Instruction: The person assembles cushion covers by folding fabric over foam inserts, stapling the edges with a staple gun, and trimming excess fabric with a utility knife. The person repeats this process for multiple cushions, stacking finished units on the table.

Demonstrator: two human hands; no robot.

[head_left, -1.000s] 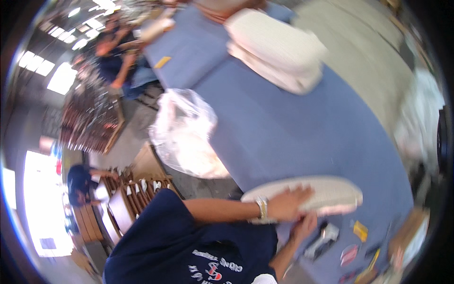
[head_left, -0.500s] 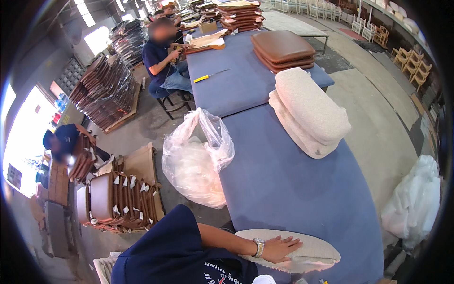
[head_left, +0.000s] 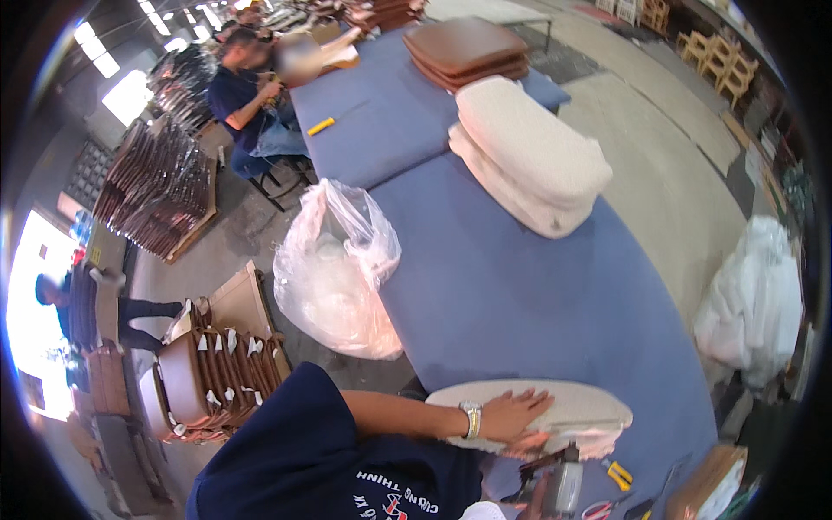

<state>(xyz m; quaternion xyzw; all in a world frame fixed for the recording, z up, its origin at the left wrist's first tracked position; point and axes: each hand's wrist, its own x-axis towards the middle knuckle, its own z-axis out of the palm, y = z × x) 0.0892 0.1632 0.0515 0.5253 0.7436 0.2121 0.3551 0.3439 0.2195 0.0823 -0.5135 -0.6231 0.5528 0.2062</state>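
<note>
At the far left, a wooden crate [head_left: 221, 373] on the floor holds brown seat panels stood on edge. Just right of it a clear plastic bag [head_left: 334, 269] stands against the edge of the long blue surface [head_left: 511, 286].

At the near end of that surface lies a cream seat cushion [head_left: 576, 407], flat, its long side running left to right. The left hand [head_left: 513, 412], a watch on its wrist, lies open and flat on top of the cushion, fingers spread toward the right, pressing down rather than gripping.

The right hand [head_left: 530, 444] shows only partly under the cushion's near edge, touching it from below; whether it is clenched cannot be told. Just below it sits a grey tool [head_left: 563, 485], and a small yellow item [head_left: 619, 475] lies beside it.

Farther up the surface, 2 thick cream cushions [head_left: 529, 156] are stacked, with brown seat panels [head_left: 468, 48] piled behind them.

At the right, off the surface, white plastic bundles [head_left: 754, 303] stand on the floor.
</note>
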